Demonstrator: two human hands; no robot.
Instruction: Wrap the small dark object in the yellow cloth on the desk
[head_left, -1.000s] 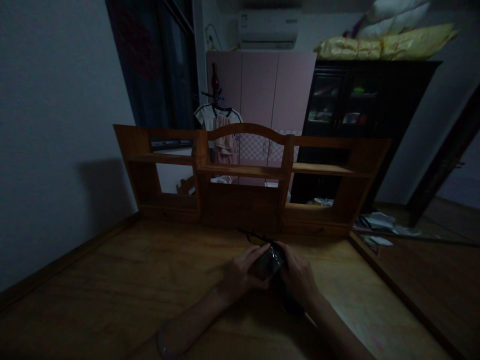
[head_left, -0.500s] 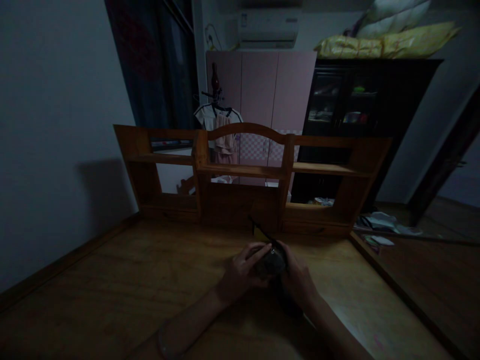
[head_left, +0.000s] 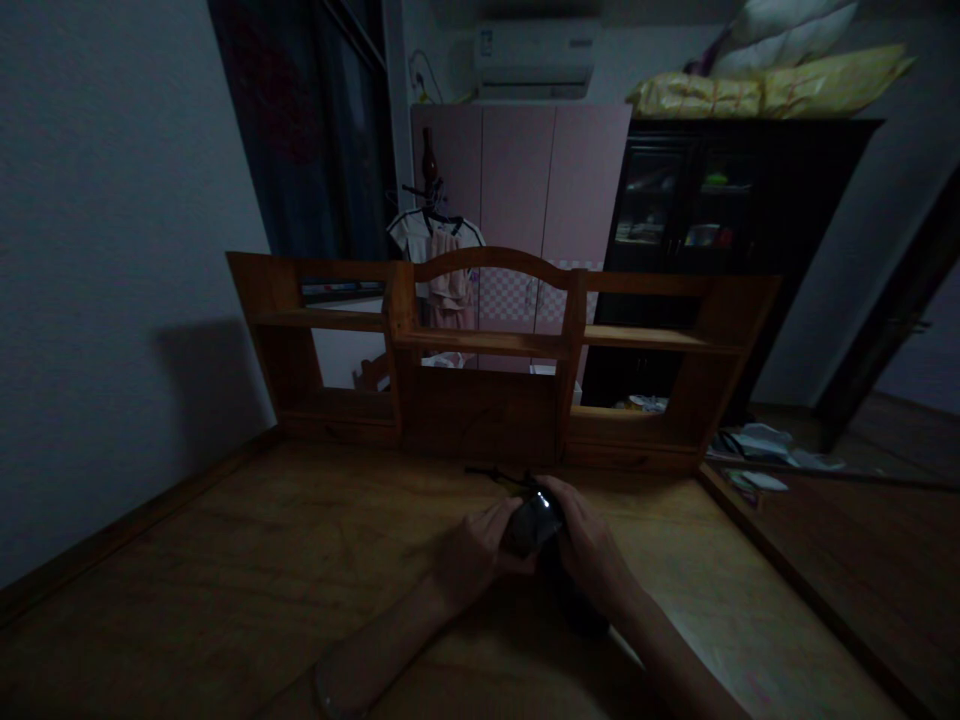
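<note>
Just above the wooden bed board, both hands are closed around a small dark object with a glossy, rounded face (head_left: pixel 535 524); the dim light hides its exact kind. My left hand (head_left: pixel 474 552) grips its left side, fingers curled over the edge. On the opposite side my right hand (head_left: pixel 594 548) wraps it from above. A thin black strip (head_left: pixel 487 471) sticks out from its far end toward the left. Below the right palm hangs a soft-looking black part (head_left: pixel 574 595), partly hidden by the wrist.
A wooden shelf unit (head_left: pixel 480 345) spans the back of the flat wooden surface (head_left: pixel 300 560). A white wall (head_left: pixel 127 300) rises at the left. A raised wooden edge (head_left: pixel 787 570) borders the right side. Beyond stand a pink wardrobe (head_left: pixel 517 180) and a dark cabinet (head_left: pixel 720 210).
The glossy object has turned in my hands, and a bright reflection now shows on it. Its thin black strip has swung lower and further left. My left fingers have drawn back slightly.
</note>
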